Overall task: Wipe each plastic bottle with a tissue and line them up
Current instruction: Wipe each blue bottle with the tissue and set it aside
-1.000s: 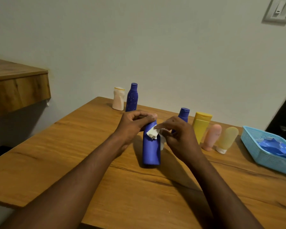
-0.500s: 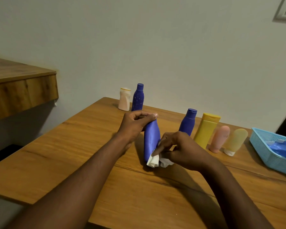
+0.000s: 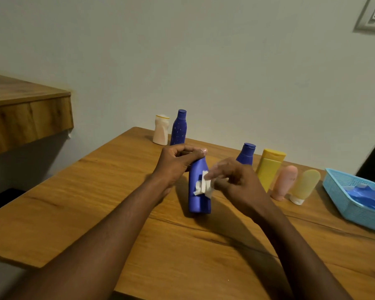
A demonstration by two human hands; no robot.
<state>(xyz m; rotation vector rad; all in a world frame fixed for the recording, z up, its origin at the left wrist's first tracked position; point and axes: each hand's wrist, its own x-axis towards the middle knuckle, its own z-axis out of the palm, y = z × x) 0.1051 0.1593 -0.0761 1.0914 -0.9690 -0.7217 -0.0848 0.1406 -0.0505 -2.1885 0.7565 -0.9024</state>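
Note:
A blue plastic bottle (image 3: 198,198) stands on the wooden table (image 3: 95,191) in the middle. My left hand (image 3: 175,165) grips its top. My right hand (image 3: 236,182) pinches a crumpled white tissue (image 3: 202,187) against the bottle's side, about halfway up. Behind my right hand stand a blue bottle (image 3: 246,153), a yellow bottle (image 3: 268,167), a pink tube (image 3: 284,182) and a pale yellow tube (image 3: 304,186) in a row. At the far edge by the wall stand a cream bottle (image 3: 161,132) and a speckled blue bottle (image 3: 179,127).
A light blue basket (image 3: 342,198) with blue material inside sits at the right of the table. A wooden shelf (image 3: 26,111) juts out at the left, higher than the table. The wall runs right behind the bottles.
My right hand slid the tissue down from the bottle's top to its base, then back up to its middle. My left hand kept its grip on the top.

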